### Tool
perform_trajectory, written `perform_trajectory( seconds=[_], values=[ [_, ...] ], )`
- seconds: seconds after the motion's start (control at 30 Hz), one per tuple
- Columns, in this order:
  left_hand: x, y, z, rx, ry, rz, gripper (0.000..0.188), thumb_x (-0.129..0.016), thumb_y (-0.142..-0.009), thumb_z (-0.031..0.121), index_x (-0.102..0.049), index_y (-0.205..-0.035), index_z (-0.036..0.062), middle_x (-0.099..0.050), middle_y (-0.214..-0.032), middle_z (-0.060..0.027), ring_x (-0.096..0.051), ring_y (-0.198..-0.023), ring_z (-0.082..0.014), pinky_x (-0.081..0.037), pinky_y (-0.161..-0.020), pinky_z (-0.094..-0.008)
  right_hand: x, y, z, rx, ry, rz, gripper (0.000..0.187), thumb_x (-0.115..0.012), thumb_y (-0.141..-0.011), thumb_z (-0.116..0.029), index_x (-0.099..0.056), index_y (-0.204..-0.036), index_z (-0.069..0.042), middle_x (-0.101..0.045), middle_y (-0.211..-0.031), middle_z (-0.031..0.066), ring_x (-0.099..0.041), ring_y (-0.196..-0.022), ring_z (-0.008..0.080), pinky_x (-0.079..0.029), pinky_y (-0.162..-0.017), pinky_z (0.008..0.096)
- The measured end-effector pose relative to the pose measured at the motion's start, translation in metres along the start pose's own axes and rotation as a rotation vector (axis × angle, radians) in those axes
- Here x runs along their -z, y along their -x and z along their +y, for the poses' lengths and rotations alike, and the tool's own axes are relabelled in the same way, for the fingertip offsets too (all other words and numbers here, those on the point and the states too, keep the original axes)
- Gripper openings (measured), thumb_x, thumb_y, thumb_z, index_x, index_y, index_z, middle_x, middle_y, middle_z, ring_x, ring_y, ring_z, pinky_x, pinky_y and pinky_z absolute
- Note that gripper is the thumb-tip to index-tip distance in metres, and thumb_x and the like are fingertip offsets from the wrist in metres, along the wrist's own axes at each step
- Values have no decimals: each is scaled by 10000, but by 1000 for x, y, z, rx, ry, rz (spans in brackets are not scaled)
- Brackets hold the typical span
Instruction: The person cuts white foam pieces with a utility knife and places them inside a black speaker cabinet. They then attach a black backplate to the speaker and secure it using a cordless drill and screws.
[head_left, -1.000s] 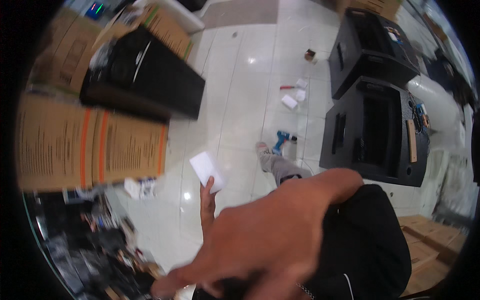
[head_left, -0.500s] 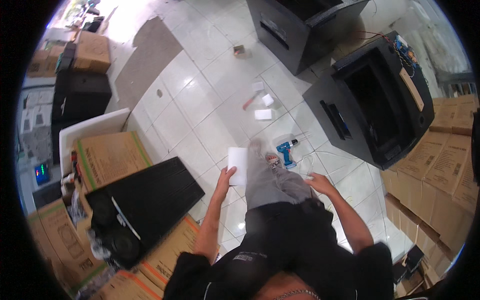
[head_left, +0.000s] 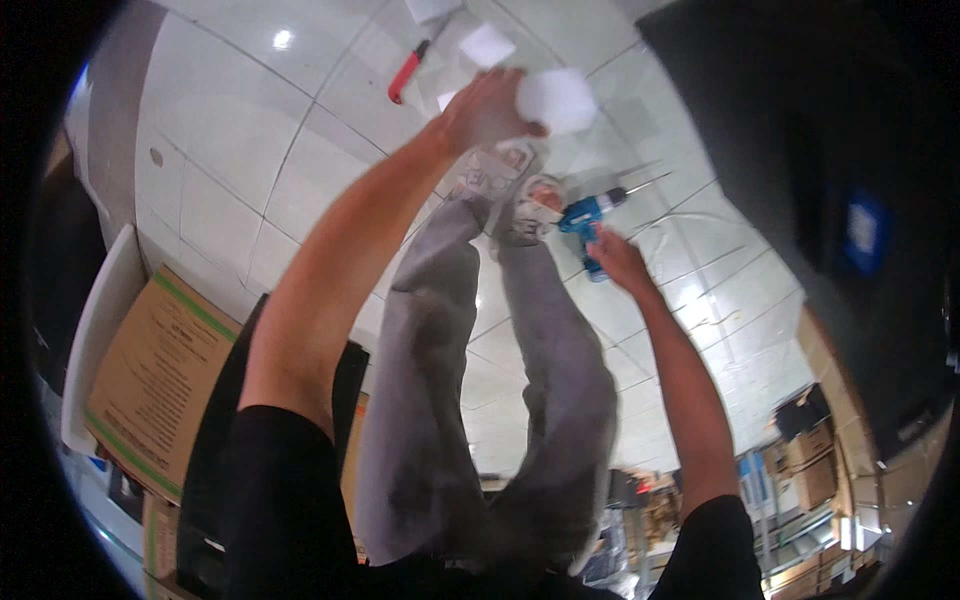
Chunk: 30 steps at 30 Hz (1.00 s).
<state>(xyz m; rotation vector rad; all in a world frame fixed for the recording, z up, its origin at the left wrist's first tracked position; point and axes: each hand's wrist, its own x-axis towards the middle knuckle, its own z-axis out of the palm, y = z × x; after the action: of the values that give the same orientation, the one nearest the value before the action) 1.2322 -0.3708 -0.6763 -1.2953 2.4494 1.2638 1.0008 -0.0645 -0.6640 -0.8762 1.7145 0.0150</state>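
Observation:
My left hand (head_left: pixel 488 112) is stretched forward over the floor beyond my shoes. Its thumb and fingers are closed on the edge of a white rectangular block (head_left: pixel 560 100), which is smeared by motion. A blue cordless drill (head_left: pixel 582 214) with a long bit lies beside my right shoe, the bit pointing away to the right. At its handle is my right hand (head_left: pixel 622 262), fingers curled against the grip. More white blocks (head_left: pixel 487 46) lie beyond my left hand. Near them is a red-handled knife (head_left: pixel 406 76).
A large black cabinet (head_left: pixel 790 150) stands close on the right. On the left are a cardboard carton (head_left: pixel 165 375), a white foam panel (head_left: pixel 100 330) and a dark case. A thin pale cable (head_left: pixel 700 216) loops over the tiles (head_left: pixel 235 150) right of the drill.
I have bent down toward the floor. My left hand has carried the white block forward to the other blocks, and my right hand has come down to the drill's handle.

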Motion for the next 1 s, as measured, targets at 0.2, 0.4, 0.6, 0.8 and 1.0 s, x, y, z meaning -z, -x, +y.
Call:
perform_trajectory(
  seconds=[0.2, 0.4, 0.6, 0.8, 1.0],
  values=[
    [-98, -114, -28, -331, -300, -47, 980, -838, -701, 528, -415, -1454, 66, -515, -1374, -237, -484, -1288, -428, -455, -1062, -517, -30, -146, 38, 313, 383, 44, 373, -602, -945, -296, -615, -1237, -63, -619, -1184, 190, -556, -1170, 406, -483, -983, 495],
    [-97, -165, 8, -616, -342, -256, 948, -768, -780, 584, -400, -1456, 30, -486, -1394, -197, -465, -1304, -372, -458, -1072, -469, -7, -135, 106, 172, 205, -6, 352, -634, -935, -341, -663, -1149, -63, -663, -1124, 178, -641, -1072, 367, -522, -919, 478],
    [-18, -188, -5, -515, -457, 67, 495, -673, -943, 425, -604, -1285, 74, -613, -1255, -185, -589, -1188, -339, -515, -972, -448, -18, -147, 87, 156, 98, 299, 370, -664, -930, -324, -655, -1148, -24, -703, -1039, 213, -679, -984, 396, -539, -873, 477],
    [32, -87, -151, -100, -359, 337, 313, -658, -889, 226, -588, -1140, 51, -668, -1009, -240, -655, -939, -414, -517, -804, -502, -34, -177, 13, 349, 38, 43, 385, -672, -927, -365, -668, -1184, -78, -732, -1009, 191, -690, -984, 398, -536, -870, 500],
    [-50, 3, -243, 109, -375, 308, 515, -700, -853, 176, -462, -1258, -34, -601, -1089, -270, -595, -1030, -446, -484, -922, -517, -30, -200, -52, 496, 133, -16, 416, -713, -912, -384, -672, -1213, -100, -737, -1011, 175, -707, -940, 331, -541, -841, 422]
  ],
)
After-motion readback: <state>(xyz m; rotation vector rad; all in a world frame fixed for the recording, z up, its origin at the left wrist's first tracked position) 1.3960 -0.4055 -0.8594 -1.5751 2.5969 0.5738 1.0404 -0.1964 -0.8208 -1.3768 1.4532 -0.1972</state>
